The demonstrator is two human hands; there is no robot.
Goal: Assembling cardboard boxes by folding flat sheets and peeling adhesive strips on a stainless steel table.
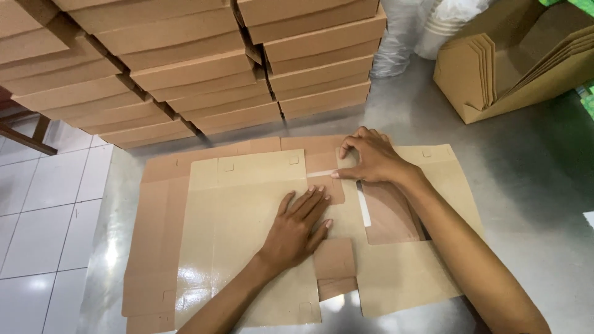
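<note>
I see the flat cardboard blank (247, 235) lying on the steel table (526, 185), light, stiff, best taken at its edges, my left hand (297, 229) pressing it flat, fingers spread, my right hand (371, 158) pinching a far flap, stacked boxes (185, 68) beyond.

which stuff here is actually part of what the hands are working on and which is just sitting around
In hand:
- flat cardboard blank, pressed down by the left hand
- second flat blank, its upper edge pinched by the right hand

Lying about:
- stacks of folded boxes
- open carton of flat blanks
- clear plastic bag
</note>
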